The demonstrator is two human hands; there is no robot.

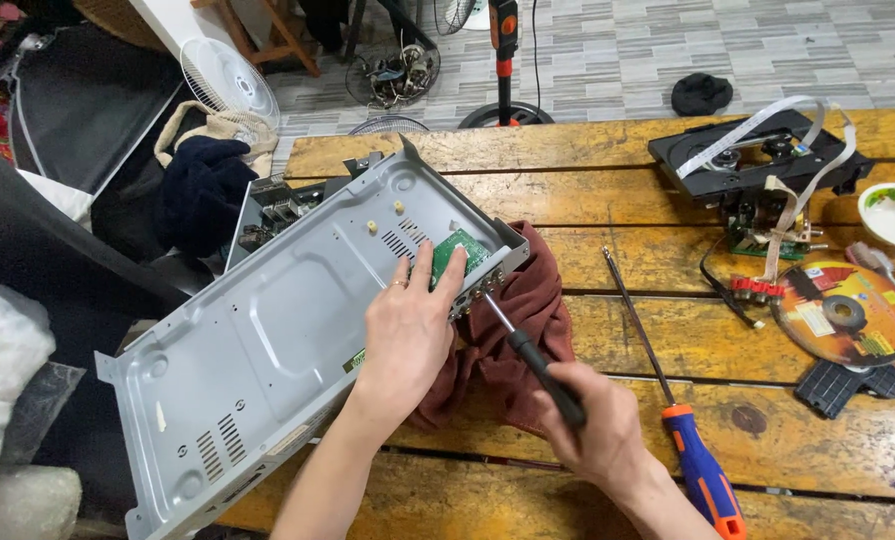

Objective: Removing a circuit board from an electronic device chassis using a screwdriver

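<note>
Bare table (pixel 618 200) between metal chassis (pixel 268 340) and disc drive (pixel 758 155).

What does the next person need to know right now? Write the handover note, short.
Left hand: pressing on the grey metal chassis, fingertips at the green circuit board.
Right hand: gripping the black-handled screwdriver, tip at the chassis's rear edge.
Chassis lies tilted over a maroon cloth on the wooden table.
Spare orange-and-blue screwdriver lies to the right.
Board not yet out.

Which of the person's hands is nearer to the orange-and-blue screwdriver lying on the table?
Right. The right hand, gripping a black screwdriver, lies just beside the orange-and-blue screwdriver. The left hand rests farther away on the metal case.
</note>
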